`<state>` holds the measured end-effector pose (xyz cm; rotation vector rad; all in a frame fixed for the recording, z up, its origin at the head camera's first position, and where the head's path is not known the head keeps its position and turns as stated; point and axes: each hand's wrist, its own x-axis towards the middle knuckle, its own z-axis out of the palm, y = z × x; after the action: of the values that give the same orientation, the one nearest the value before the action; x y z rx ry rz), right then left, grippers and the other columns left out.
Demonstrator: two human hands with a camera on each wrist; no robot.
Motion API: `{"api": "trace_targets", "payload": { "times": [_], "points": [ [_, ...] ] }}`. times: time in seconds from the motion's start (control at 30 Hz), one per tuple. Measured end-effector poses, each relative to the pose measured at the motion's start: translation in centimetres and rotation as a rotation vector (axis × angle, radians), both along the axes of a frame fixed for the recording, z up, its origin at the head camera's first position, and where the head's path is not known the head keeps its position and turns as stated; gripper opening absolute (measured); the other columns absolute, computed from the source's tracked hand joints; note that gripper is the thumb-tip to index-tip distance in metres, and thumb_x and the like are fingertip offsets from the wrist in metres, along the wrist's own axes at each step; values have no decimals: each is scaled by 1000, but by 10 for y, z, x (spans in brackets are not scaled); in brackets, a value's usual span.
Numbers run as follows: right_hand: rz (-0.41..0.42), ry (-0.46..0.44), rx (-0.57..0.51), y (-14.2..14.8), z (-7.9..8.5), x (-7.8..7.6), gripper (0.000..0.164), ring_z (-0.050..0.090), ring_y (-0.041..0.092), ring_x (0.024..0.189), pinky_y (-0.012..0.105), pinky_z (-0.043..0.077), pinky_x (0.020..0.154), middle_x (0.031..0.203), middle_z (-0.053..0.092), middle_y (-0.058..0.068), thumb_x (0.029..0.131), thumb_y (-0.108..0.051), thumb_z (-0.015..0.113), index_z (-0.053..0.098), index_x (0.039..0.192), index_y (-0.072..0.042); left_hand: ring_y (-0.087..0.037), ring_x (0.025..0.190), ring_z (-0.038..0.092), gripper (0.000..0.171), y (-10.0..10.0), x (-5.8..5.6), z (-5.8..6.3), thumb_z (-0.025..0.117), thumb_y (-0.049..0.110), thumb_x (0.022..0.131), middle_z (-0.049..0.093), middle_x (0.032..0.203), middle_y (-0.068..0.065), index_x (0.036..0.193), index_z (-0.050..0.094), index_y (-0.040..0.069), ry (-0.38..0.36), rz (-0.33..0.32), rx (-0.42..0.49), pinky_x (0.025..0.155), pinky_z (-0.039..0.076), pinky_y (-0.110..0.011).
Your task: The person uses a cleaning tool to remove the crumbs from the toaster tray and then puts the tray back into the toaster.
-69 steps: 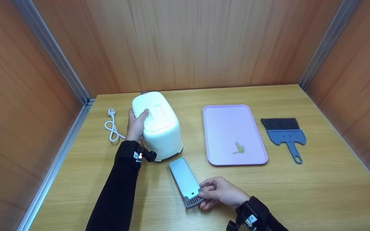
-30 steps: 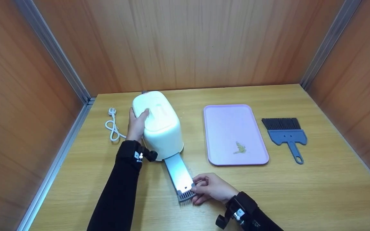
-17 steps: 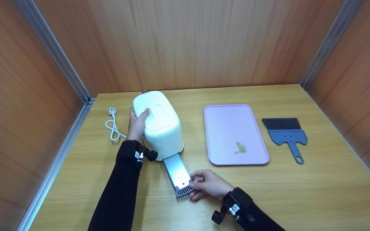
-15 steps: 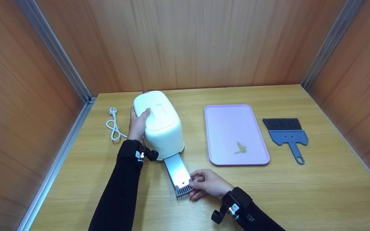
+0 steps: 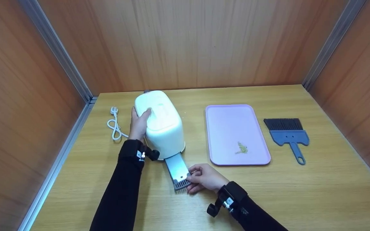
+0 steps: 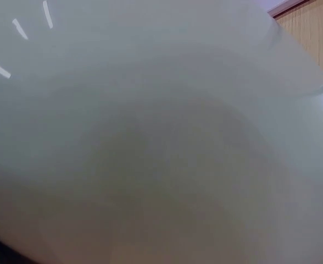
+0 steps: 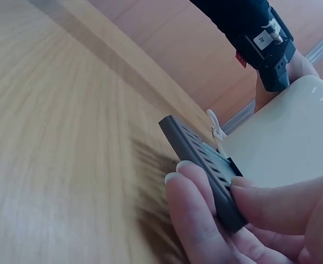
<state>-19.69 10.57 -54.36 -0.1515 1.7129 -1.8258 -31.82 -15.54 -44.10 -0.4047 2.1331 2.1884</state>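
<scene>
A white toaster (image 5: 164, 128) with a covered top stands left of centre on the table. My left hand (image 5: 139, 124) grips its left side, thumb on the top edge; its glossy wall (image 6: 167, 137) fills most of the left wrist view. A flat metal crumb tray (image 5: 176, 165) with a slotted grey end sticks out from the toaster's near bottom edge, its far part hidden inside. My right hand (image 5: 206, 177) pinches the right corner of that grey end. In the right wrist view the thumb and fingertips hold the slotted end (image 7: 197, 159) slightly above the table.
A pink tray (image 5: 230, 125) with a small heap of greenish crumbs (image 5: 242, 148) lies right of the toaster. Farther right is a blue brush (image 5: 288, 137) with black bristles. The white cord and plug (image 5: 114, 123) lie to the left. Wooden panels (image 5: 198, 45) enclose the table.
The crumb tray was fully outside the toaster at first; my right hand has pushed it forward, and part of it is now under the toaster. My left hand keeps its grip.
</scene>
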Motion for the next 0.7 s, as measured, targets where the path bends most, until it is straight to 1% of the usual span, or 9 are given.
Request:
{"api": "trace_targets", "payload": {
  "times": [0.07,0.23,0.3,0.47,0.7],
  "points": [
    [-8,-3,3,-1,0,-2,40,71,21,68,35,61,68,95,69,23,92,3,64,48,127,12,-18,150,-2,90,2,5,6,53,42,99,-11,165,1,156,-15,27,5,-3,11,121,2,-37],
    [-30,-6,25,-4,1,-6,41,71,22,67,35,61,67,94,69,23,92,3,64,48,128,15,-17,150,-5,90,2,3,4,53,40,99,-11,165,0,156,-15,26,13,-1,6,121,1,-35],
    [-42,-7,40,-6,2,-9,39,71,21,67,35,61,67,94,69,22,92,3,65,50,126,15,-16,150,-5,91,0,-3,-3,54,43,99,-11,165,2,156,-15,28,12,6,-3,121,0,-35],
    [-69,-13,67,-9,4,-15,33,71,20,65,33,61,66,93,70,22,91,2,66,55,120,13,-16,150,-5,91,0,-4,-4,54,44,99,-11,165,2,156,-15,28,5,14,-15,121,0,-35],
    [-111,-29,90,-15,5,-25,31,72,21,68,34,61,68,93,71,23,91,-1,68,57,117,12,-17,150,-3,91,-1,-3,-4,54,44,98,-9,165,2,156,-14,28,7,16,-8,121,1,-36]
  ]
}}
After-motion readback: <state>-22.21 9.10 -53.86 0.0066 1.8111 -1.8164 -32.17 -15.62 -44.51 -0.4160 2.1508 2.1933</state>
